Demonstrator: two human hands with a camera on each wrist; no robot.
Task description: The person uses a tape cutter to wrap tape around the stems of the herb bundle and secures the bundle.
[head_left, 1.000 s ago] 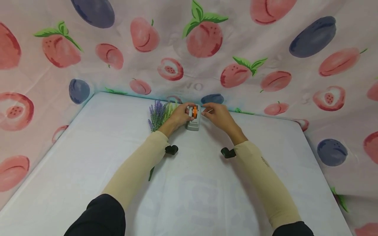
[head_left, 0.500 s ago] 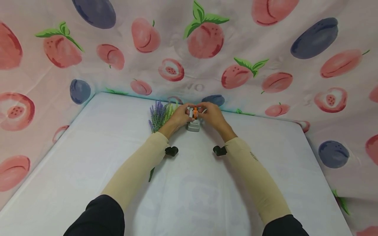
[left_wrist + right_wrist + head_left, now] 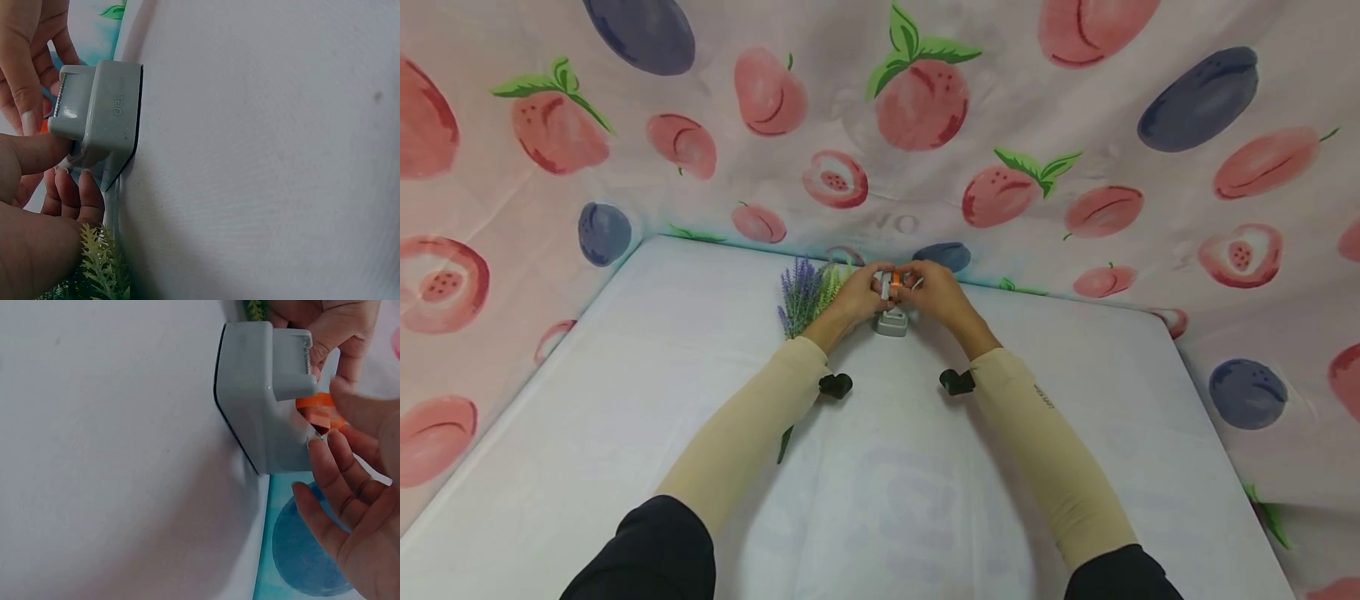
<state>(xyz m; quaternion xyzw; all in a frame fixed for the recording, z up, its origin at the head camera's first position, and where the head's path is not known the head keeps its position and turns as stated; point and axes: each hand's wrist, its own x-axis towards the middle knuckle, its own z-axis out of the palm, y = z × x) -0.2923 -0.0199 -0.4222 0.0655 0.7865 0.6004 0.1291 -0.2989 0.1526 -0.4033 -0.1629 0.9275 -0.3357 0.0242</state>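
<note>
A grey tape dispenser (image 3: 891, 322) with a toothed cutter stands at the table's back edge, between both hands. In the head view, a pale roll (image 3: 885, 285), apparently tape, and an orange hub (image 3: 896, 280) show above it. My left hand (image 3: 855, 296) grips the pale roll from the left, its thumb beside the dispenser's front in the left wrist view. From the other side, my right hand (image 3: 942, 292) holds the orange hub between thumb and fingers. The hands partly hide the roll and hub. In the right wrist view the hub (image 3: 322, 409) sits behind the cutter.
Artificial lavender stems (image 3: 801, 292) and yellow-green sprigs (image 3: 829, 285) lie by my left hand, a stalk passing under the forearm. A white cloth covers the table (image 3: 880, 500). Behind it hangs a fruit-printed curtain (image 3: 865, 100).
My right hand has moved left from beside the dispenser to the orange hub. The hub and pale roll have turned slightly between the hands. My left hand has barely moved.
</note>
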